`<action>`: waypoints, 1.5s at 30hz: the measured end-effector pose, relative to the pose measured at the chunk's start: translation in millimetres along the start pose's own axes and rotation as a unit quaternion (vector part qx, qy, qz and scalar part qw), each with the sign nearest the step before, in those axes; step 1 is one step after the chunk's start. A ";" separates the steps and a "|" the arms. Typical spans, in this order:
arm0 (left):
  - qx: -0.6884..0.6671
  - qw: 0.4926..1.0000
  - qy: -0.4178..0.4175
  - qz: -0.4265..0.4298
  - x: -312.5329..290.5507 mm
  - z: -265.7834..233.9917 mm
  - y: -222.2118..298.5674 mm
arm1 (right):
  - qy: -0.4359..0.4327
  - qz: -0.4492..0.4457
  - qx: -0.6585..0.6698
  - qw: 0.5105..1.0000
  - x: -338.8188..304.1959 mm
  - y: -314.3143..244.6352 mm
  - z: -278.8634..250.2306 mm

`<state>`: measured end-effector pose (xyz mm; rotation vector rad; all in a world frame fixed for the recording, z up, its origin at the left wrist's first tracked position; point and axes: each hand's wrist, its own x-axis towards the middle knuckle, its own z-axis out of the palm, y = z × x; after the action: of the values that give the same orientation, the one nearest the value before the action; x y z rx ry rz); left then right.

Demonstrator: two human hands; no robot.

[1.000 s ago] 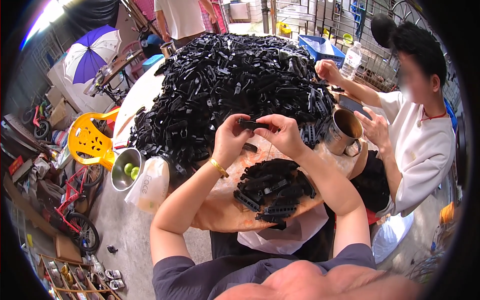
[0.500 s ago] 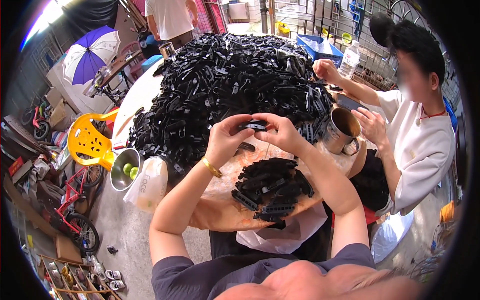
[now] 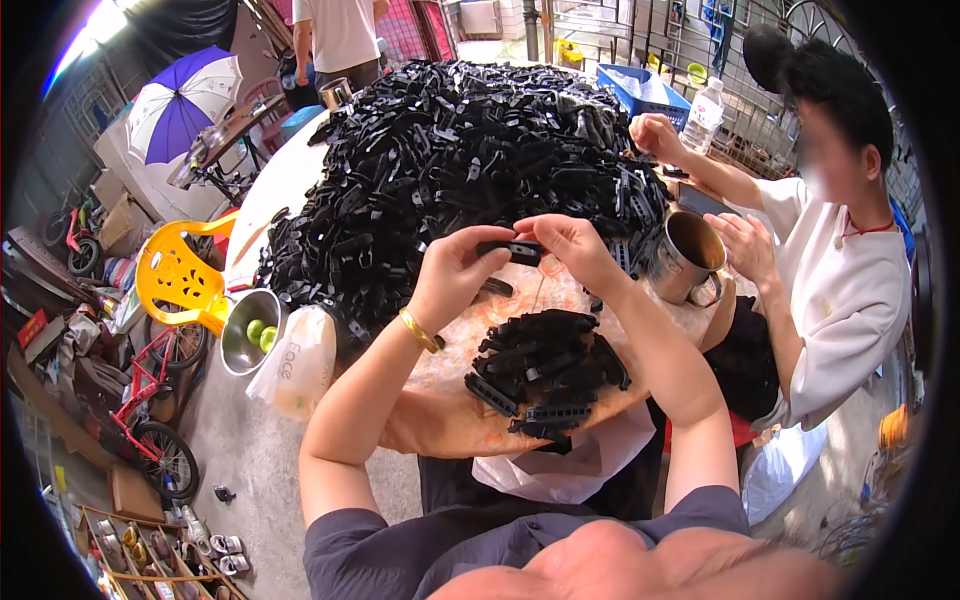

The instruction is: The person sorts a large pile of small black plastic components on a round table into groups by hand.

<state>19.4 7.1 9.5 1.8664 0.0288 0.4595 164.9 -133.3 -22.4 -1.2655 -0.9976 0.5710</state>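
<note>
Between my two hands, above the table, is a small, long black plastic piece (image 3: 522, 253) with a slot and pale marks along it. The fingers of my left hand (image 3: 458, 265) are closed on its left end, with a gold bangle (image 3: 420, 330) at that wrist. At its right end my right hand (image 3: 575, 252) pinches with thumb and forefinger. Behind my hands rises a large heap of similar black pieces (image 3: 470, 150). A smaller pile of black pieces (image 3: 545, 365) lies between my forearms near the table's front edge. One loose piece (image 3: 497, 287) rests just below my hands.
A metal mug (image 3: 690, 255) stands right of my right hand, near a seated co-worker (image 3: 840, 290). Beyond are a water bottle (image 3: 703, 115) and a blue basket (image 3: 645, 95). At left are a steel bowl (image 3: 240, 345) with green fruit, a plastic bag (image 3: 300, 365) and a yellow chair (image 3: 180, 275).
My right hand has risen slightly, and more of the black piece now shows between my hands. The person standing at the back has shifted a little. The co-worker's hands have barely moved.
</note>
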 end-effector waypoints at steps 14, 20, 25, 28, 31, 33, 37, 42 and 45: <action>0.157 0.984 -0.079 0.016 -3.0 -3.3 5.9 | -0.114 -0.141 -0.436 0.881 2.5 22.4 20.8; 0.534 0.824 0.191 0.003 9.9 -25.9 -22.0 | -0.054 -0.123 -0.353 0.926 -0.9 15.1 27.3; 0.491 0.850 0.181 -0.062 16.7 -27.6 -35.2 | -0.073 -0.099 -0.286 0.950 -2.6 25.5 27.5; 0.479 0.853 0.206 0.004 16.0 -34.1 -46.1 | -0.064 -0.097 -0.206 0.972 -4.3 22.5 30.9; 0.213 0.958 0.190 0.007 16.2 -32.2 -37.4 | -0.065 -0.047 -0.087 0.993 -1.6 16.4 26.7; 0.099 0.982 0.159 -0.007 15.0 -25.3 -24.7 | -0.039 0.018 0.027 0.999 -1.5 2.4 24.5; -0.095 0.992 0.009 -0.079 10.4 -15.1 -14.5 | -0.022 0.059 0.149 0.987 -3.3 -0.6 19.4; -0.092 0.994 0.016 -0.059 7.9 -4.5 -27.6 | 0.003 0.031 -0.002 0.999 -3.0 7.9 22.8; 0.009 0.998 0.040 -0.052 3.2 7.1 -29.3 | 0.039 -0.030 -0.049 0.998 -3.7 17.4 23.2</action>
<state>30.7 11.6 -18.3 1.8527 0.1848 0.4630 146.0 -120.2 -40.4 -1.3299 -1.0044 0.4274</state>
